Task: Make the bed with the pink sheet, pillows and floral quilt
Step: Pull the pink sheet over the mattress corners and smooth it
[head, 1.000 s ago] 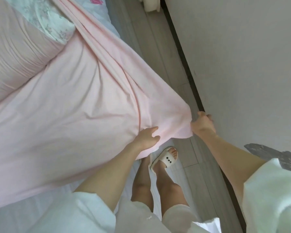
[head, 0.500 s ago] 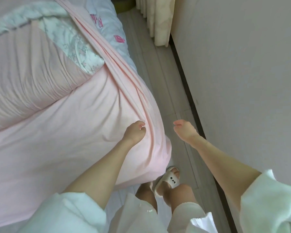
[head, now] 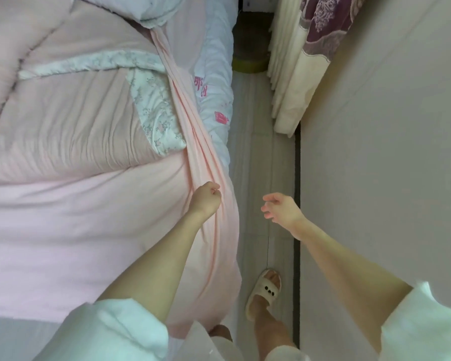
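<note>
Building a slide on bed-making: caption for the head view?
Left hand grips the pink sheet at the bed's edge; right hand hangs open over the floor.

Soft, even daylight, kinda washed out; slight blur overall, wide-angle bend toward edges, no harsh shadows.

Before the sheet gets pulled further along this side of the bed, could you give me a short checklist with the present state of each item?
1. Left hand closed on the bunched edge of the pink sheet: ok.
2. Right hand free to take a second grip: ok, it is open above the floor, holding nothing.
3. Sheet covering the mattress side: not ok, white mattress shows further up the bed.
4. Sheet flat at the edge: not ok, it is gathered in long folds.
5. Quilt off the sheet edge: ok, it lies folded further in.
6. Far corner tucked: cannot tell.
</note>
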Motion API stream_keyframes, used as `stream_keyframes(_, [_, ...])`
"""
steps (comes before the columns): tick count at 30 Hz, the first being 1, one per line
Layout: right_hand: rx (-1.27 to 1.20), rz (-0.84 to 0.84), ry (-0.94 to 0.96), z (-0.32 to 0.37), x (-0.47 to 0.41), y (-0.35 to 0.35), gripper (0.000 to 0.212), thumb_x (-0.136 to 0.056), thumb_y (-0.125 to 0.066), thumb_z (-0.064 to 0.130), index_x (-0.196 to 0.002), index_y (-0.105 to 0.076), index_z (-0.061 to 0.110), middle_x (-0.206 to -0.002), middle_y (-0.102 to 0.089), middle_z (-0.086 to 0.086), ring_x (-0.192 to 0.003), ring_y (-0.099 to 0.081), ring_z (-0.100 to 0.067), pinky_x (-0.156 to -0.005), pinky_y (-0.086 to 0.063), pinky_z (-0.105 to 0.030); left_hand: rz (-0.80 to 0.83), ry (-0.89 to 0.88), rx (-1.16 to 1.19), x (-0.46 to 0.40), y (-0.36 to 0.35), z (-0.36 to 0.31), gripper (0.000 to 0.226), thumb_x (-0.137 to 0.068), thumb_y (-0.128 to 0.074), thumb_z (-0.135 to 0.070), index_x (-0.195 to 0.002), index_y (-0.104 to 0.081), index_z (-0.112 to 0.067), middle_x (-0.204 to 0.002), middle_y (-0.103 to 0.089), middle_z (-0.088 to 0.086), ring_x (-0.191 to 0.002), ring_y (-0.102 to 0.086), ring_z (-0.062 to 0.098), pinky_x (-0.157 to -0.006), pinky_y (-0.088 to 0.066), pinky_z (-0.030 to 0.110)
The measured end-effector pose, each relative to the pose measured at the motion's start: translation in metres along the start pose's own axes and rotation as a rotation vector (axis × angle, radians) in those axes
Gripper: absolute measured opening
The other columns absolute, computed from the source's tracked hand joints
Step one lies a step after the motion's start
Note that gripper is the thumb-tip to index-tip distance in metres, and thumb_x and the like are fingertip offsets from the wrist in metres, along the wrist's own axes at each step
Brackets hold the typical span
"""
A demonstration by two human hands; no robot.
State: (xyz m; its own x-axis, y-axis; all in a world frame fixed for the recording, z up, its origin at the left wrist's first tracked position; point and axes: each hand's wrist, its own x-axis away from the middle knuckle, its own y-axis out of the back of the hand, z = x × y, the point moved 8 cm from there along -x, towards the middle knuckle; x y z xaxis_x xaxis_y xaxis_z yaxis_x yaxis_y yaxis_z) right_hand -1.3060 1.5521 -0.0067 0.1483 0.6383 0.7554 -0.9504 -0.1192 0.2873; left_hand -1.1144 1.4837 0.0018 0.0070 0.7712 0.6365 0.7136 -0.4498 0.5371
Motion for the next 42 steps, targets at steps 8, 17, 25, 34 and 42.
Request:
stream_keyframes(8, [0.059,-0.016,0.007,0.04,-0.029,0.042,0.033,-0.097,-0.037,0.005,-0.127,-0.051,0.006,-0.119,-0.062,-0.016,-0.091,-0.058,-0.02,-0.09,-0.047,-0.03,-0.072,0.032,0.058,-0.023,-0.003,-0.034,0.037,-0.095,-0.039,-0.012,-0.131,-0.05,-0.01,-0.137,-0.049,0.011,-0.126,-0.047,0.023,-0.101,-0.036,0.025])
stream_keyframes(17, [0.075,0.014,0.006,0.1,-0.104,0.049,0.031,-0.098,-0.038,0.008,-0.124,-0.054,0.01,-0.111,-0.065,-0.012,-0.09,-0.062,-0.02,-0.091,-0.049,-0.034,-0.248,0.047,0.071,-0.111,0.04,-0.063,0.043,-0.095,-0.042,-0.015,-0.137,-0.04,-0.009,-0.139,-0.039,0.014,-0.121,-0.049,0.031,-0.096,-0.041,0.031])
stream_keyframes(25, [0.007,-0.015,0.007,0.179,-0.207,0.035,0.03,-0.099,-0.035,0.007,-0.121,-0.056,0.004,-0.103,-0.066,-0.017,-0.089,-0.062,-0.025,-0.077,-0.053,-0.027,-0.435,0.085,0.031,-0.251,0.108,-0.086,0.065,-0.092,-0.049,-0.02,-0.146,-0.018,-0.002,-0.153,-0.019,0.016,-0.142,-0.019,0.031,-0.114,-0.024,0.04])
stream_keyframes(34, [-0.223,0.045,-0.021,0.247,-0.269,0.011,0.023,-0.098,-0.041,0.011,-0.112,-0.058,0.007,-0.093,-0.065,-0.011,-0.082,-0.062,-0.023,-0.085,-0.051,-0.035,-0.61,-0.11,0.152,-0.299,0.13,-0.104,0.031,-0.095,-0.036,-0.014,-0.103,-0.061,0.003,-0.097,-0.064,0.024,-0.093,-0.059,0.037,-0.073,-0.038,0.033])
stream_keyframes(42, [-0.172,0.212,0.074,0.32,-0.308,0.004,0.052,-0.083,-0.059,0.052,-0.124,-0.055,0.019,-0.119,-0.062,0.0,-0.107,-0.061,-0.021,-0.094,-0.051,-0.037,-0.186,-0.478,0.152,-0.281,0.083,-0.175,0.043,-0.078,-0.042,0.016,-0.057,-0.028,-0.019,-0.056,-0.028,-0.002,-0.062,-0.031,0.016,-0.056,-0.021,0.027])
